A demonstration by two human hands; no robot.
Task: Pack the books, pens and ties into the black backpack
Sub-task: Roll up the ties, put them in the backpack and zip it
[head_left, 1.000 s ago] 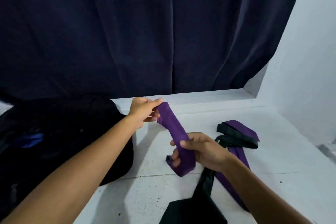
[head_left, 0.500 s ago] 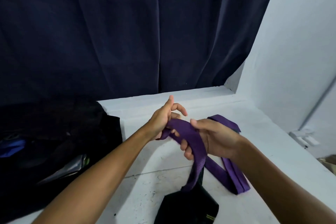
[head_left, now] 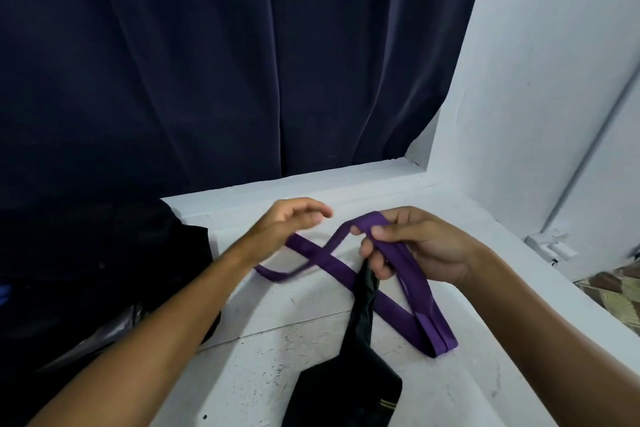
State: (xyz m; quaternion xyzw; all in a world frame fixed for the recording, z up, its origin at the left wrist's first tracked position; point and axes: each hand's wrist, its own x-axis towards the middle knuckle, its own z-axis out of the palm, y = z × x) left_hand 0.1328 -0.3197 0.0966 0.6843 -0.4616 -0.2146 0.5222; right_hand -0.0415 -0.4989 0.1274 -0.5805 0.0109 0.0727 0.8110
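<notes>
Black backpack: lies at the left on the white table, partly under the left forearm; its opening cannot be made out.
Curtain: dark navy, hanging behind the table.
Purple tie: drapes from the right hand, folds back on the table at the right, and crosses itself in a loop toward the left hand.
Black tie: hangs from the right hand's fingers, its wide end spread on the table near the bottom edge.
Right hand: thumb and curled fingers pinch the purple tie.
Left hand: fingers loosely bent and apart, above the tie's loop; contact cannot be told.
</notes>
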